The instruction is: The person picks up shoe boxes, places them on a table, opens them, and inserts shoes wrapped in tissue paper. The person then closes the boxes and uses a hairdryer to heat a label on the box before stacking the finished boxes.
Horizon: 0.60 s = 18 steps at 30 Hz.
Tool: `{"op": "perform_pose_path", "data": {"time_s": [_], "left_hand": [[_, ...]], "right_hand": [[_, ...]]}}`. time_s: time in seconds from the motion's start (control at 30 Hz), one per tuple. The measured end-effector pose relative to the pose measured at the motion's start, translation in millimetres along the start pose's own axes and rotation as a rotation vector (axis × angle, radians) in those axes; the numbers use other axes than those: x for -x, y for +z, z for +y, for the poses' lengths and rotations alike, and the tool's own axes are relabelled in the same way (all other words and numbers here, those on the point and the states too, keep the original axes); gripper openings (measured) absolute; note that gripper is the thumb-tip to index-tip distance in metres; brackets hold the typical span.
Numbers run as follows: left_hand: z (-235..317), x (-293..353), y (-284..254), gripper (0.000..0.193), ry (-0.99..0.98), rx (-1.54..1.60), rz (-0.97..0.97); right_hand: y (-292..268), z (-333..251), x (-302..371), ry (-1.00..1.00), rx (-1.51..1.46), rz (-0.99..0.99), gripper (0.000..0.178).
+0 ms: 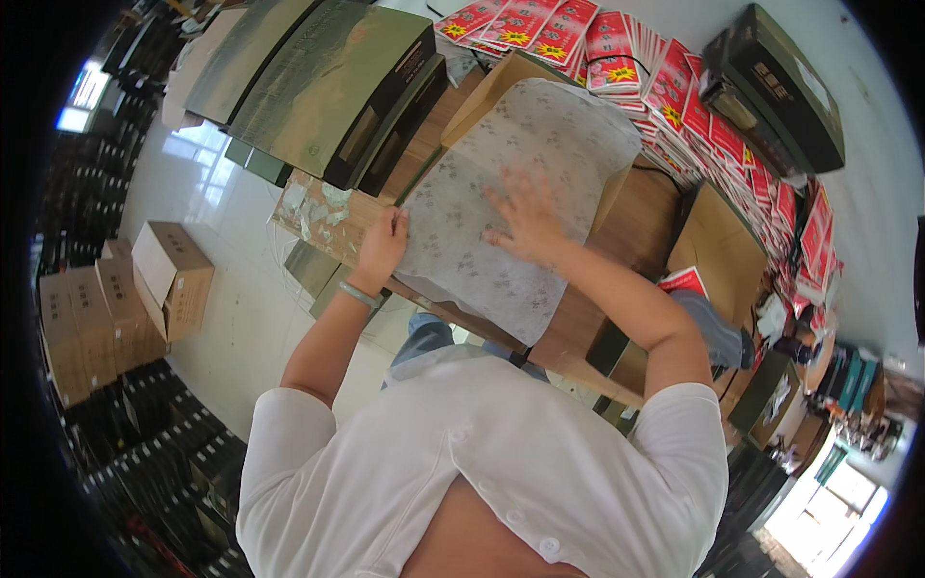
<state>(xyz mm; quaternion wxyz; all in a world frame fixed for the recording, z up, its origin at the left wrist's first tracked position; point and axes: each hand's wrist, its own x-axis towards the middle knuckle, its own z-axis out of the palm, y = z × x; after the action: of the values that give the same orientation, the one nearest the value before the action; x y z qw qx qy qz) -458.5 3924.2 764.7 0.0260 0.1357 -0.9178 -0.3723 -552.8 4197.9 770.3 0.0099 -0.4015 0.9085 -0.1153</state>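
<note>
A sheet of thin white wrapping tissue [482,183] with a grey flower pattern lies over an open shoe box [493,93] on the table in front of me. Only the tan inner wall at the far end and part of the right side show; what lies under the tissue is hidden. At the sheet's left edge, my left hand [383,249] is closed, its fingers curled round the tissue's border. My right hand [530,217] rests on the middle of the sheet or just over it. Its fingers are spread and slightly blurred, and nothing is in them.
Dark green shoe boxes [337,87] are stacked at the far left of the wooden table [631,231]. Piles of red printed cards [665,87] line the back and right. An open box [718,236] with a grey shoe [708,328] stands at right. Brown cartons [106,313] sit on the floor.
</note>
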Motion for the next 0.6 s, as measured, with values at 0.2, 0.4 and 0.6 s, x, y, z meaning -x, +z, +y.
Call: {"op": "perform_pose_path", "data": {"time_s": [0.2, 0.4, 0.6], "left_hand": [[-12.1, -6.8, 15.2, 0.023, -0.025, -0.456, -0.293], [-42.6, -23.9, 42.7, 0.039, -0.017, -0.601, -0.425], [-56.4, -28.0, 43.8, 0.062, 0.005, -0.427, -0.439]], "right_hand": [[76.3, -15.8, 18.3, -0.027, 0.068, -0.176, 0.075], [123.9, -18.6, 3.1, 0.023, 0.171, -0.281, 0.076], [161.1, -13.1, -9.2, 0.131, 0.142, -0.312, 0.077]]}}
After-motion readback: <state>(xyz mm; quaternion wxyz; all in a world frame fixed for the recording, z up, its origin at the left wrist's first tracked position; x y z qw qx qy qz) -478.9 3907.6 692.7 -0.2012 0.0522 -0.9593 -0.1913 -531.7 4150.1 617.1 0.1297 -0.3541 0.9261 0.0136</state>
